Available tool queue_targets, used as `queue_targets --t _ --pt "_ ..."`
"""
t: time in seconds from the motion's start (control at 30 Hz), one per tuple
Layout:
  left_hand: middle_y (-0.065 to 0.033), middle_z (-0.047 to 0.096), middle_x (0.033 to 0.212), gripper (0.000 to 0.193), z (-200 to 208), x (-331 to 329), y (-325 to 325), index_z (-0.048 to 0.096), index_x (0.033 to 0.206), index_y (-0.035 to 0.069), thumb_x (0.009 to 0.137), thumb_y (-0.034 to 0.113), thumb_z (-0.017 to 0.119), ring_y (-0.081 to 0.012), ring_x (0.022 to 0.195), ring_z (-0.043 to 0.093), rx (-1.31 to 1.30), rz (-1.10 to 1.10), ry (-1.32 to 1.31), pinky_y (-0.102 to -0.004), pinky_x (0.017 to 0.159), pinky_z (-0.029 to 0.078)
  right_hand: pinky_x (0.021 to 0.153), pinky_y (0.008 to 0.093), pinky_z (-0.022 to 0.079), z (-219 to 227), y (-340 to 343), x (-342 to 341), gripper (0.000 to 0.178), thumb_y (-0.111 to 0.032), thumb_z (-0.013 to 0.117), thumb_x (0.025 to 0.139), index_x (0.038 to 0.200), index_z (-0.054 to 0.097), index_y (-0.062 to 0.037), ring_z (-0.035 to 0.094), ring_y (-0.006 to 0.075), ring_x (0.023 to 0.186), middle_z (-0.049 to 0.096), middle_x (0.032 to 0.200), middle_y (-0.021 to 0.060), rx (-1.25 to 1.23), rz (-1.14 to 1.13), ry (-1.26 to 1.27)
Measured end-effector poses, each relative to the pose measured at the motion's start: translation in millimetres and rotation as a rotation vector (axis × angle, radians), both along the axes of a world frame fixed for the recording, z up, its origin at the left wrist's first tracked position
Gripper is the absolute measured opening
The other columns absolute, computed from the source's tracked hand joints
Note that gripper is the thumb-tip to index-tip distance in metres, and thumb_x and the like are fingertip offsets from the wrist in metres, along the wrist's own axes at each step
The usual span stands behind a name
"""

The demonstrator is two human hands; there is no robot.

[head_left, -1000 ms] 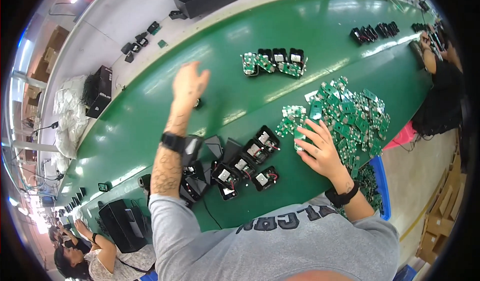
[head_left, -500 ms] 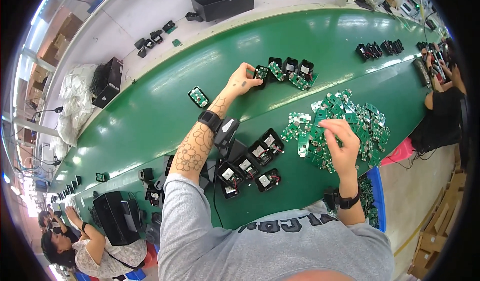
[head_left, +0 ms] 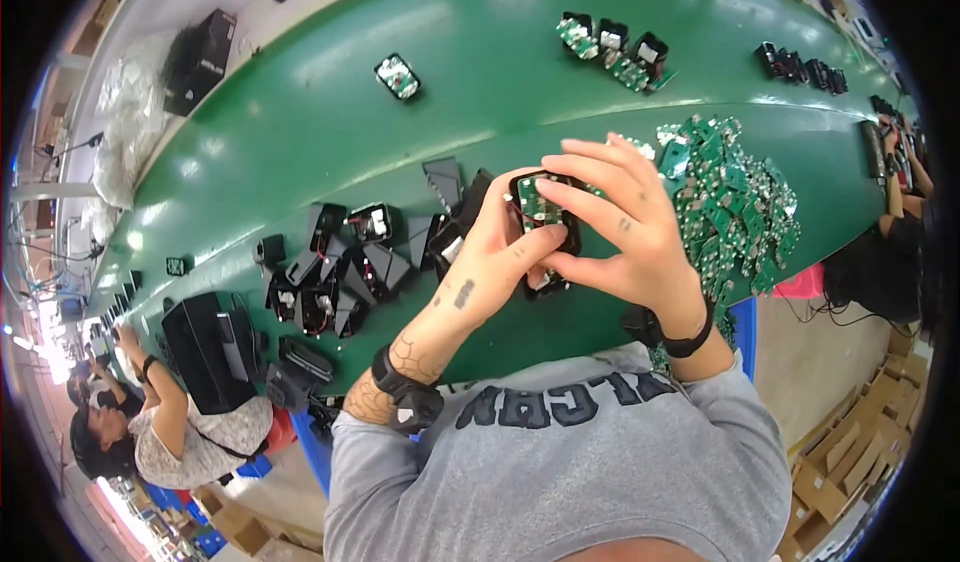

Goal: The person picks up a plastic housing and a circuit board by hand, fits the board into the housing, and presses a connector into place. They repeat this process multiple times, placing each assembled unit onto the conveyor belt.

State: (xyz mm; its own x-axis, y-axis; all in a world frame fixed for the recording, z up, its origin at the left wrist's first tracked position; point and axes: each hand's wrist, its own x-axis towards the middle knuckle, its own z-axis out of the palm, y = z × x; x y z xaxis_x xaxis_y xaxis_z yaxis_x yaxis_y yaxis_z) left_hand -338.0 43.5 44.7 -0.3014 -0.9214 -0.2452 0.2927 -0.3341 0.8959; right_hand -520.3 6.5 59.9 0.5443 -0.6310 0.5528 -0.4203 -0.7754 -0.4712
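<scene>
A small open black plastic case (head_left: 574,239) with a green circuit board (head_left: 540,200) in its mouth is held in front of my chest. My left hand (head_left: 492,257) is closed around its left side, the thumb lying over the lower part of the board. From the right, my right hand (head_left: 625,217) reaches over the case, its index fingertip touching the board and its thumb near the lower edge. The other right fingers are raised and spread. Red wires show at the board's left edge. Beneath my hands, more black cases are partly hidden.
A heap of green circuit boards (head_left: 735,207) lies right of my hands. Several black cases with boards (head_left: 625,57) stand in a row farther back, and one filled case (head_left: 398,77) lies far left. Black housings (head_left: 340,272) crowd the left. A co-worker (head_left: 190,422) sits at lower left.
My left hand has brought a case with a board from the far row back toward my chest. My right hand has left the heap of boards and come over to that case.
</scene>
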Motion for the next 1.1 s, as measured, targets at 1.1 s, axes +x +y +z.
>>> queue_targets --t 1.1 --pt "-0.0178 0.038 0.143 0.085 -19 10 41 0.015 0.151 0.009 0.088 0.017 0.072 -0.0299 0.125 0.05 -0.05 0.038 0.472 -0.0459 0.098 0.052 0.103 0.059 0.039 6 5 7 0.055 -0.034 0.086 0.062 0.107 0.07 -0.007 0.064 0.0347 0.109 0.065 0.113 0.0134 0.056 0.254 -0.002"
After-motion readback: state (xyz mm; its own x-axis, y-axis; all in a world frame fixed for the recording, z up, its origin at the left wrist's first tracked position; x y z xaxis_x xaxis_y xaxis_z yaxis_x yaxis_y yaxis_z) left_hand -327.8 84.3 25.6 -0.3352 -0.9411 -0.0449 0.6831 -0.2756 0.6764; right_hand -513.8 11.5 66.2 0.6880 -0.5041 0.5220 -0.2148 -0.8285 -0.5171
